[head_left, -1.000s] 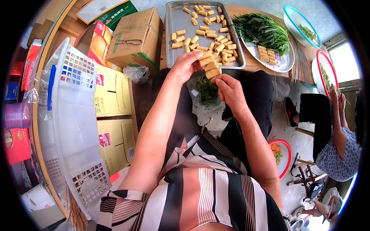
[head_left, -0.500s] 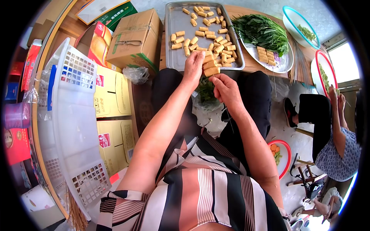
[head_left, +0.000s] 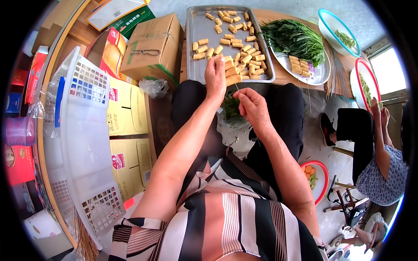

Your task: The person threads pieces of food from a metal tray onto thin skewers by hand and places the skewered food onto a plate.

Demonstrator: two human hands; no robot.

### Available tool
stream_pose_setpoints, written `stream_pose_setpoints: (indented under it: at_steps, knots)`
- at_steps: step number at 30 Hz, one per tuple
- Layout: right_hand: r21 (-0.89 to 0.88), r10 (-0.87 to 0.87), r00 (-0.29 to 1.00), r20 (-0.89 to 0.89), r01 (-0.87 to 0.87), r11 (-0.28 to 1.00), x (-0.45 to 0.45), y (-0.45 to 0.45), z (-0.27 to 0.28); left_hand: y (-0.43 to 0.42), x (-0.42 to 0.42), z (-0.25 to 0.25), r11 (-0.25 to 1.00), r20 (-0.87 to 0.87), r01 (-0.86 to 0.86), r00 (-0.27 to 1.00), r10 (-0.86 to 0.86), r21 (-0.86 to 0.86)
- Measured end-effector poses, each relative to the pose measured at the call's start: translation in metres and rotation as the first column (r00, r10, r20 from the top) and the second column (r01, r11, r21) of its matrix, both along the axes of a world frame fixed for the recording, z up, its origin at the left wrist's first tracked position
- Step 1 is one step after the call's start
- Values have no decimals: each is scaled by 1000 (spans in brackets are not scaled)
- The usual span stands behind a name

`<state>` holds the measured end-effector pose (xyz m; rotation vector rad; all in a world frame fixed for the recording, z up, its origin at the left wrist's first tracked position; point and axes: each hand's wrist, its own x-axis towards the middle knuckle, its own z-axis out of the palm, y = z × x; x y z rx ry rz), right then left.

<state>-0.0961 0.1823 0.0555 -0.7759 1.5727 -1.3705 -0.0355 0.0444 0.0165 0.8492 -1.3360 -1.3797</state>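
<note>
My left hand (head_left: 215,79) is closed on a row of tan, hollow-looking rolls (head_left: 234,79) over the near edge of a metal tray (head_left: 198,71). A thin metal skewer (head_left: 237,87) comes out of the nearest roll toward me. My right hand (head_left: 253,108) pinches this skewer just below the rolls, thumb against fingers. Many loose rolls (head_left: 246,58) lie scattered in the tray. To its right, a white plate (head_left: 320,79) bears leafy greens (head_left: 296,39) and a small block of skewered rolls (head_left: 299,66).
A cardboard box (head_left: 150,48) stands left of the tray, with a white plastic crate (head_left: 87,130) nearer. Loose skewers (head_left: 338,74) lie beside the plate. Blue-rimmed and red-rimmed basins (head_left: 338,32) are at the right, where another person's hands (head_left: 379,114) work. A red-rimmed basin (head_left: 324,178) holds cut vegetables.
The rolls in my left hand have tilted and shifted slightly left. My right hand has moved a little down, showing more skewer between it and the nearest roll.
</note>
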Motion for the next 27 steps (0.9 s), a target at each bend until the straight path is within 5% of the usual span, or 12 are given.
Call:
stream_pose_setpoints:
  at_steps: [9, 11, 14, 24, 27]
  knots:
    - [-2, 20, 996, 85, -20, 1000, -2, 0, 6, 4, 0, 5, 999, -9, -6, 1000, 7, 34]
    - [-53, -29, 979, -202, 19, 998, 0, 0, 2, 0, 1, 3, 999, -11, -14, 1000, 15, 48]
    - [-86, -84, 968, -237, 65, 994, -4, 3, 8, 4, 6, 25, 979, -98, 73, 994, -55, 188]
    - [-265, -220, 975, 15, 216, 940, -75, 49, 63, -29, 11, 55, 990, -73, 85, 994, -77, 115]
    - [-161, -371, 902, -219, 342, 926, -131, 72, 43, -34, 18, 41, 979, 11, 105, 994, -108, 174]
